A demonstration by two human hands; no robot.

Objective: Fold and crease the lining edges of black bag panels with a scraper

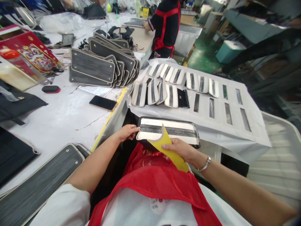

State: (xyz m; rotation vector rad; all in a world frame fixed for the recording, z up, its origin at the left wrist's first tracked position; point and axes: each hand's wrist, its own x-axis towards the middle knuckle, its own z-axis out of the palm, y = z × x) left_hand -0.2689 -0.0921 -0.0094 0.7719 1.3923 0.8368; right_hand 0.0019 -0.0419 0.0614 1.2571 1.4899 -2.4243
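Observation:
Across my lap lies a long black-edged panel with a white face and a dark stripe down its middle. My left hand pinches its left end, fingers closed at the edge. In my right hand is a flat yellow piece with a curved notch at its upper end, thumb on top. The notched end overlaps the panel's near edge; whether they touch, I cannot tell. Part of the panel's near side is hidden behind the yellow piece and the right hand.
Several white panels with dark stripes lie on the white-covered table, which has rows of slots. At left, a stack of grey panels and a phone rest on the worktable. Beyond, a person works in a red-strapped apron.

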